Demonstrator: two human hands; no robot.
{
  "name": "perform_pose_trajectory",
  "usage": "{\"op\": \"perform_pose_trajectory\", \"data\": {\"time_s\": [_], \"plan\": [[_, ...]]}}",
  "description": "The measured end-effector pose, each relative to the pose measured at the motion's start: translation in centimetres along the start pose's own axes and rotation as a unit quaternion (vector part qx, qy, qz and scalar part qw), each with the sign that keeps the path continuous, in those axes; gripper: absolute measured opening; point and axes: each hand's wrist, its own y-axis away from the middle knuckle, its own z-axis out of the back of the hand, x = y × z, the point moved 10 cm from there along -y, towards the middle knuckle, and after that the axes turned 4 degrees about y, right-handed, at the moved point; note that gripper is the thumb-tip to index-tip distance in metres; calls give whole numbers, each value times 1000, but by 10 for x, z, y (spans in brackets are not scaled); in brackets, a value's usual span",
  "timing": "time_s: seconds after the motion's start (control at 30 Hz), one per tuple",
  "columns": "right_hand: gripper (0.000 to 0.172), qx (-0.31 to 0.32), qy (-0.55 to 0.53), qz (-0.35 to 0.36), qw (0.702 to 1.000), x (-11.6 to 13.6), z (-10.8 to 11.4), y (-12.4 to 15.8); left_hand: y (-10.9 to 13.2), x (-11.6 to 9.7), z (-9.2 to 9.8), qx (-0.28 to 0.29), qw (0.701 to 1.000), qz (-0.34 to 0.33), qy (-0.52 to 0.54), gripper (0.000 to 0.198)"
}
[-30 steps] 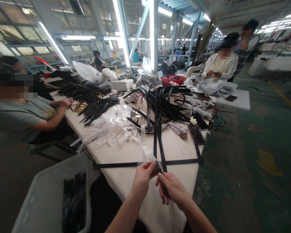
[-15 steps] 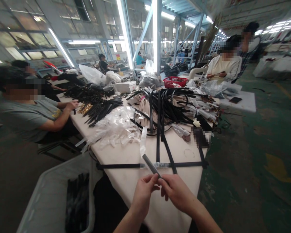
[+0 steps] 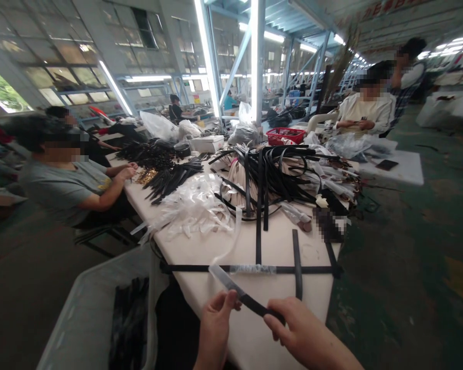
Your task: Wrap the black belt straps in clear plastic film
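A short black strap (image 3: 256, 305) spans the gap between my hands above the near table. Over its far end lies a clear plastic sleeve (image 3: 221, 276), whose thin tail trails toward the sleeve pile. My left hand (image 3: 217, 314) pinches the strap around the sleeve's near edge, thumb on top. Fingers of my right hand (image 3: 295, 325) are closed around the strap's near end. Just beyond, a loose black strap (image 3: 297, 257) lies on the table, crossing a long black band (image 3: 200, 268) that runs across the tabletop with clear tape on it.
Clear plastic sleeves (image 3: 196, 203) are heaped left of a tangled pile of black straps (image 3: 270, 172). A red basket (image 3: 285, 136) stands behind. At lower left is a plastic bin (image 3: 79, 308) holding black pieces. A co-worker (image 3: 81, 185) sits at the left table edge.
My hands have moved apart, with more black strap showing between them. The sleeved end has come lower. One black strap now lies separate from the pile, and the view has shifted slightly left.
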Motion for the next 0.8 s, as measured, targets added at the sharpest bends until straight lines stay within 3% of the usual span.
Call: {"op": "perform_pose_trajectory", "data": {"time_s": [0.07,0.2,0.3,0.4,0.6,0.63,0.7,0.77,0.8], "plan": [[30,27,-21,-17,999,-5,-8,2,2,1,5,-13,1000,-2,-15,45],[34,66,-79,-20,995,-6,-20,0,11,15,-18,80,996,21,-34,47],[31,45,-52,-14,998,-12,-12,1,10,11,-5,22,999,-7,-47,49],[33,80,-78,-39,993,-27,-21,2,5,11,9,-33,997,-13,-65,51],[39,98,-128,-42,986,-48,-41,-11,18,36,-36,127,985,37,-107,51],[39,93,-127,-47,986,-54,-39,-12,21,30,-36,136,981,15,-140,50],[37,85,-126,-61,986,-69,-31,-13,24,2,-35,143,957,-88,-238,41],[36,95,-140,-68,983,-76,-24,-12,26,-34,-43,153,896,-229,-348,25],[36,105,-152,-66,981,-76,-22,-13,26,-45,-51,170,856,-284,-397,31]]}}
